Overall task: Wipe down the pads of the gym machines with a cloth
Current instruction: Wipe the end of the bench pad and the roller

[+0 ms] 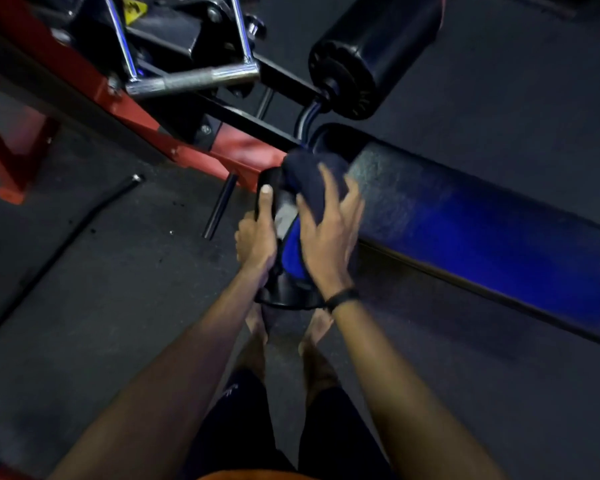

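Observation:
A small black pad (284,292) sits at the near end of a long dark bench pad (465,216) that runs to the right. My left hand (257,233) grips the small pad's left edge, thumb stretched along it. My right hand (329,230) presses a dark blue cloth (309,181) onto the small pad with fingers spread. The cloth's brighter blue fold (293,251) shows beneath my palm. A black roller pad (371,53) stands above the bench end.
A red machine frame (125,109) crosses the upper left, with a chrome handle bar (194,79) on it. A thin black rod (220,206) sticks out near my left hand. Dark rubber floor (101,289) spreads around; my bare feet (288,341) stand below the pad.

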Tool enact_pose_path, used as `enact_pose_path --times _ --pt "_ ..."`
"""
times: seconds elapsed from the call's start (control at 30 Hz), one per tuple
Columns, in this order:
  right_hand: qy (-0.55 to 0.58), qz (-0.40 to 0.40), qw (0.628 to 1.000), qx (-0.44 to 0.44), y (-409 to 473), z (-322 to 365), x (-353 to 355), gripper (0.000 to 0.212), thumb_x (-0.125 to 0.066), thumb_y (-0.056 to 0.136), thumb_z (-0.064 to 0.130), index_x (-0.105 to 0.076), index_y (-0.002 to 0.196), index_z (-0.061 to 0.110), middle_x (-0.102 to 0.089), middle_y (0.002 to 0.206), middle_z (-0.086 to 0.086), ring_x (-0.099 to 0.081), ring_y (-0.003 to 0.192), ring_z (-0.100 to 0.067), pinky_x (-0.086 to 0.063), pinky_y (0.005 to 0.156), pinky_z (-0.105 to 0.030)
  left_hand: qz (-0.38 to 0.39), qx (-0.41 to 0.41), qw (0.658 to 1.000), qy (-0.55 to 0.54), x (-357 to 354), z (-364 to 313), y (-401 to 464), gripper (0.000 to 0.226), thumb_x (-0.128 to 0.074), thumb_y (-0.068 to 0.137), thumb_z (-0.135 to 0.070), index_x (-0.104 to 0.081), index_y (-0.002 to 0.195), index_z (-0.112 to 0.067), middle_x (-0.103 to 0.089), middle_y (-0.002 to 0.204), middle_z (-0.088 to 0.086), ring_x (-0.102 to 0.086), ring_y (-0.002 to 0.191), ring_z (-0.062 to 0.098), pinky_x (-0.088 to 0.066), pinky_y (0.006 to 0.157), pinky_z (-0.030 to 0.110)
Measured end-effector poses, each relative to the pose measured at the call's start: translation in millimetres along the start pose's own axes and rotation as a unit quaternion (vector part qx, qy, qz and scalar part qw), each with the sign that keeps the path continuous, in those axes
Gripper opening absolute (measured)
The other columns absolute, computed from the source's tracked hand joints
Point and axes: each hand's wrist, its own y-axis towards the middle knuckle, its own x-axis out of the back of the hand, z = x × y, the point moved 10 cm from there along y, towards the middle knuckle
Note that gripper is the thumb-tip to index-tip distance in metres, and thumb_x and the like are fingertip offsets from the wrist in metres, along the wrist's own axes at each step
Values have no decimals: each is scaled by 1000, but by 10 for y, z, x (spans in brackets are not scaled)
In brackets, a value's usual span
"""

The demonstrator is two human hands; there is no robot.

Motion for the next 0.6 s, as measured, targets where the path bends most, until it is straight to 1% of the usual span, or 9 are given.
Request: enact_pose_path --times 0.07,0.13,0.2,0.27,0.33,0.4,0.47,0.5,0.6 --pt "-11 27 1000 -8 -624 -69 100 64 -63 86 24 -47 148 21 -40 147 -16 -45 126 -35 -41 104 -47 43 22 997 -56 -61 94 67 98 -35 78 -91 -69 122 -10 -64 129 19 -57 123 35 -41 109 49" --pt "-17 44 998 -29 -1033 -109 192 66 -61 84 24 -46 148 22 -39 146 -14 -45 123 -34 -43 100 -50 62 62 991 -98 -98 230 154 111 -42 60 -102 -70 123 -16 -66 128 12 -60 121 29 -43 109 48" --pt "-21 42 998 -34 -892 -119 157 65 -60 82 23 -49 146 21 -41 142 -15 -46 122 -34 -44 99 -50 78 87 986 -120 -157 377 295 118 -48 50 -105 -69 126 -17 -66 129 8 -62 118 25 -45 108 46" --pt "-33 10 999 -26 -377 -41 85 61 -56 83 30 -53 143 19 -45 137 -17 -47 120 -35 -43 100 -47 86 91 984 -130 -188 456 396 121 -50 46 -105 -68 127 -16 -67 128 8 -63 117 25 -46 108 46" --pt "-52 -11 998 -22 213 22 -13 57 -54 86 38 -56 140 17 -49 133 -18 -48 116 -35 -42 98 -46 60 71 990 -103 -84 372 375 110 -47 58 -101 -71 120 -13 -69 124 8 -62 118 26 -45 108 44" --pt "-75 -19 997 -11 531 60 -83 55 -55 90 39 -56 140 16 -50 132 -18 -49 115 -35 -43 97 -47 20 6 999 -43 106 65 211 77 -42 88 -79 -69 115 -11 -68 119 11 -59 117 28 -43 103 38" --pt "-91 -7 996 5 297 70 -61 57 -59 91 35 -51 144 18 -47 138 -18 -47 119 -34 -40 98 -44 -16 -44 999 -4 202 -75 104 53 -42 101 -56 -63 122 -11 -66 120 14 -57 118 32 -40 96 36" --pt "-82 9 997 12 17 58 -19 60 -62 89 29 -48 147 19 -43 142 -18 -45 122 -34 -39 100 -44 -4 -51 999 -16 158 -98 30 55 -44 100 -55 -58 129 -11 -65 125 14 -56 121 32 -40 99 36" --pt "-31 53 998 -10 -890 -137 132 72 -65 84 14 -41 152 23 -35 148 -14 -39 128 -30 -42 102 -48 49 -46 997 -45 -40 -108 -133 93 -43 74 -83 -44 145 -23 -58 140 5 -52 130 28 -38 111 46"
